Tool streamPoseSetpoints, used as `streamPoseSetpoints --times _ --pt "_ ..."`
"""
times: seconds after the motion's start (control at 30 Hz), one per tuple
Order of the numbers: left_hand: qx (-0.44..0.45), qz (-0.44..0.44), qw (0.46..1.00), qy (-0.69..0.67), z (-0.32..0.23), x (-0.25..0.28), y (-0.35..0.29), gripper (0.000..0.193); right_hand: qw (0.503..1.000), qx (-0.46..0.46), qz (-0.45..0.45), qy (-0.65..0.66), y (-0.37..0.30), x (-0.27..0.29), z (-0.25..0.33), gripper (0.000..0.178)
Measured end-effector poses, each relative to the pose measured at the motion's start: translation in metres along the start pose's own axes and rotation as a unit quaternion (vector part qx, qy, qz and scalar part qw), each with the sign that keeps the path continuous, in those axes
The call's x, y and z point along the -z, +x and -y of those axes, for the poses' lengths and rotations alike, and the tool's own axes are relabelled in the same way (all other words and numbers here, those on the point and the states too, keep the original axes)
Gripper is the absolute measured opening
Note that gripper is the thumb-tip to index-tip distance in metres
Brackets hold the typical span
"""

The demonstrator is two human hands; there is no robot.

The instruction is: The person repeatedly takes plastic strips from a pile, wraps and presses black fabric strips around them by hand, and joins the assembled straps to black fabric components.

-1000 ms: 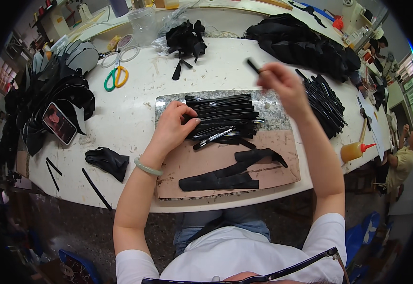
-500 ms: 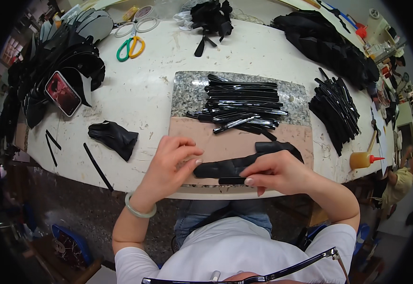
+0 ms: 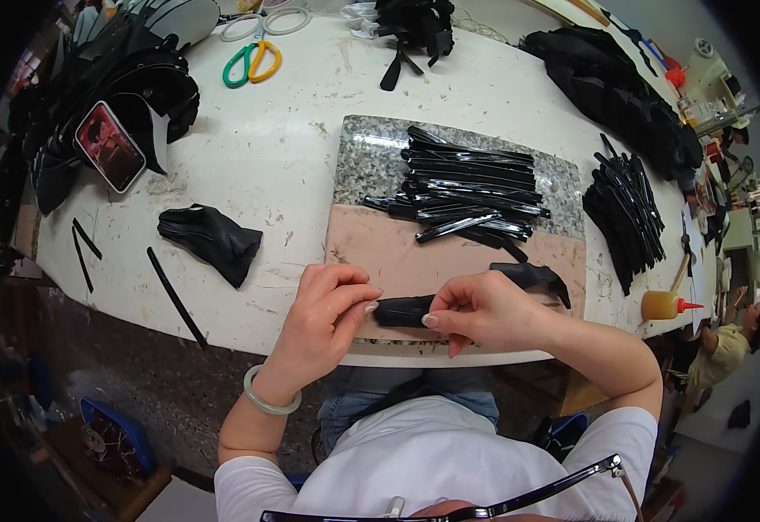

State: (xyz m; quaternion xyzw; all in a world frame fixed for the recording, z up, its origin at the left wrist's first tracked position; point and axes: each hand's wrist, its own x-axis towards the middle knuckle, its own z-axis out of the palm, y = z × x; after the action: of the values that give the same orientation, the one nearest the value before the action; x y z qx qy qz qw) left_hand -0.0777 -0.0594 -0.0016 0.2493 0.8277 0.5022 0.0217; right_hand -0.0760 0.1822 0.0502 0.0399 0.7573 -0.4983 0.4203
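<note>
black leathery strip [image 3: 403,311], lower centre of frame; your right hand [image 3: 484,309] pinches it, your left hand [image 3: 319,317] narrow at its left end, grip unclear. looks light, soft, bendy; hold flat by both ends.

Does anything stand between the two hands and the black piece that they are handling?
Nothing visible stands in the way. The right hand pinches the black piece, and the left hand is at its left end. The central pile of black strips lies farther out, clear of both hands.
</note>
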Motion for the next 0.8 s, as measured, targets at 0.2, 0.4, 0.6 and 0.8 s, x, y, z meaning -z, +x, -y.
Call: streamPoseSetpoints --times 0.2,0.4,0.6,0.8 --pt "-0.029 -0.022 0.997 0.064 -0.009 -0.014 0.004 0.016 1.0 0.003 -0.013 -0.011 0.004 -0.002 -0.005 0.024" --pt "-0.113 0.021 0.988 0.099 -0.005 -0.016 0.007 0.025 0.998 -0.025 -0.02 -0.056 -0.02 0.022 -0.012 0.025" --pt "-0.192 0.084 0.97 0.127 -0.012 -0.02 0.008 0.034 0.994 -0.095 -0.039 -0.029 -0.039 0.038 -0.024 0.026" --pt "-0.195 0.124 0.948 0.22 -0.031 -0.028 0.011 0.04 0.994 -0.086 -0.048 -0.037 -0.033 0.036 -0.029 0.028"
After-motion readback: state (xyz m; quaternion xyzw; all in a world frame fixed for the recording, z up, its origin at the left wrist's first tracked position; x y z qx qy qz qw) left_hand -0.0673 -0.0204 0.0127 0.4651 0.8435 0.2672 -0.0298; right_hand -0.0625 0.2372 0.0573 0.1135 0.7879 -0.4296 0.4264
